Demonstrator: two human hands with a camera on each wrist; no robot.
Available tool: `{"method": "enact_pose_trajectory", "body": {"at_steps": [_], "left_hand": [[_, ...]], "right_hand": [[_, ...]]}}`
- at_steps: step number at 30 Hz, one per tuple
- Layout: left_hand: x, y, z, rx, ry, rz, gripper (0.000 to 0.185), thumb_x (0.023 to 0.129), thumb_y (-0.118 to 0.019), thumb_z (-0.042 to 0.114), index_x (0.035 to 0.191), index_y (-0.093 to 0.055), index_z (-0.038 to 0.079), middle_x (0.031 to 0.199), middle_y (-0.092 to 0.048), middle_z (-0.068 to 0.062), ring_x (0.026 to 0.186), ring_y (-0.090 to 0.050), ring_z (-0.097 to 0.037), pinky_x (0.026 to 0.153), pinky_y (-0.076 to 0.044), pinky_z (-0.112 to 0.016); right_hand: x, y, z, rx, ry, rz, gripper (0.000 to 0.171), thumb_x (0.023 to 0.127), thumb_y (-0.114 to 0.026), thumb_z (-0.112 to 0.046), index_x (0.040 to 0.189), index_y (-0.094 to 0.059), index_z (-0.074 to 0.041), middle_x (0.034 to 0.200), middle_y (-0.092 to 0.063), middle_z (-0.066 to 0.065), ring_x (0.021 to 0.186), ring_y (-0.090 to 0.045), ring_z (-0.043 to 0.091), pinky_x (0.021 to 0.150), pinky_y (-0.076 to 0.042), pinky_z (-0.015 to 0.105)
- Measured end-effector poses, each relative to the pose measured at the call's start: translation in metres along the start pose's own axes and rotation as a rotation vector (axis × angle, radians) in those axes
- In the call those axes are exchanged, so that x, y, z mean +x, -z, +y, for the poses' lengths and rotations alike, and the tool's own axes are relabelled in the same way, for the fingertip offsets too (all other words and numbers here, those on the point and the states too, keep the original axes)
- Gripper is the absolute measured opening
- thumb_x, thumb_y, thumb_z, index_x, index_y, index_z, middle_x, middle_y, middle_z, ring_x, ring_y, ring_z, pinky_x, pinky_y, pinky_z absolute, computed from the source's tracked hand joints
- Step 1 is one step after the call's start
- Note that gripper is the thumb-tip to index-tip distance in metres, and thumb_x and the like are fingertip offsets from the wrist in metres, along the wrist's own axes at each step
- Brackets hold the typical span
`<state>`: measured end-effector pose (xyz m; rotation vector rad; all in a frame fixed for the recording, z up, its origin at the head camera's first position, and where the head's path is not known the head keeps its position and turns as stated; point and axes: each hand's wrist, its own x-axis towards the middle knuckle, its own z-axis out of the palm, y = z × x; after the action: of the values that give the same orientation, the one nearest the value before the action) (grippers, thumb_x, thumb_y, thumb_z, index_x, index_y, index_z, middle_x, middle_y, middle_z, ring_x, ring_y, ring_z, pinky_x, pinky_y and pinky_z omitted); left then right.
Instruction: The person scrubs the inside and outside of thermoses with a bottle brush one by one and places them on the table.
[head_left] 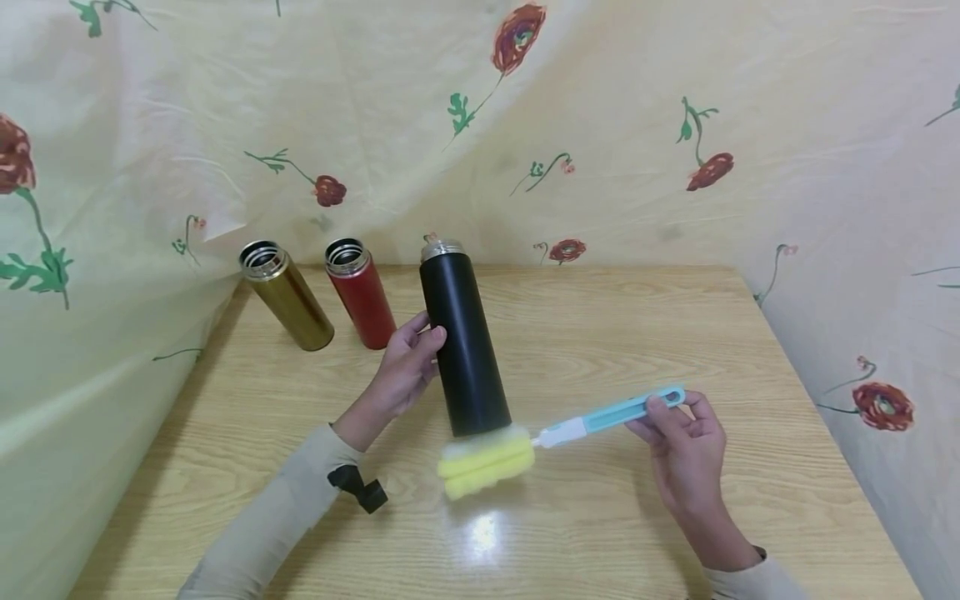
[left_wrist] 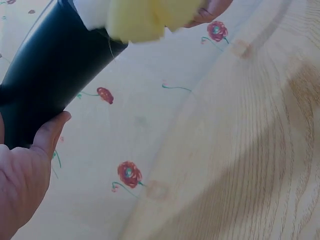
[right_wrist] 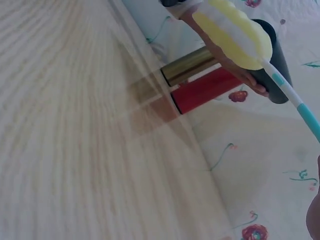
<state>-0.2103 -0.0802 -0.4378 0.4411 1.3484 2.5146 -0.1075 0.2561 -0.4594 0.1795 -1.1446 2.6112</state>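
Note:
My left hand (head_left: 408, 362) grips a tall black flask (head_left: 465, 342) around its side, its steel mouth tipped away toward the back wall. In my right hand (head_left: 686, 450) the blue and white handle of a bottle brush (head_left: 611, 414) is pinched between thumb and fingers. The yellow and white sponge head (head_left: 487, 462) of that brush is at the flask's base, overlapping its lower edge in the head view. From the left wrist, the sponge (left_wrist: 135, 20) covers part of the flask's bottom end (left_wrist: 65, 60). The right wrist view shows the sponge in front of the flask.
A gold flask (head_left: 288, 296) and a red flask (head_left: 362, 296) stand without lids at the back left of the wooden table (head_left: 622, 333). Flower-patterned cloth (head_left: 615, 100) hangs behind and along both sides. A black strap (head_left: 358, 487) hangs at the left wrist.

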Motion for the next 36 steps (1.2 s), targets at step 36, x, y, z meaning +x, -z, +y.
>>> {"method": "enact_pose_trajectory", "body": {"at_steps": [36], "left_hand": [[0.002, 0.000, -0.003, 0.065, -0.001, 0.080, 0.089, 0.080, -0.088, 0.040, 0.148, -0.042, 0.006, 0.120, -0.070, -0.006, 0.104, -0.072, -0.020, 0.090, -0.060, -0.039]], "right_hand": [[-0.005, -0.003, -0.011, -0.109, 0.070, 0.077, 0.023, 0.096, -0.045, 0.022, 0.105, -0.057, 0.005, 0.088, -0.076, 0.017, 0.082, -0.077, 0.024, 0.076, -0.061, 0.038]]}}
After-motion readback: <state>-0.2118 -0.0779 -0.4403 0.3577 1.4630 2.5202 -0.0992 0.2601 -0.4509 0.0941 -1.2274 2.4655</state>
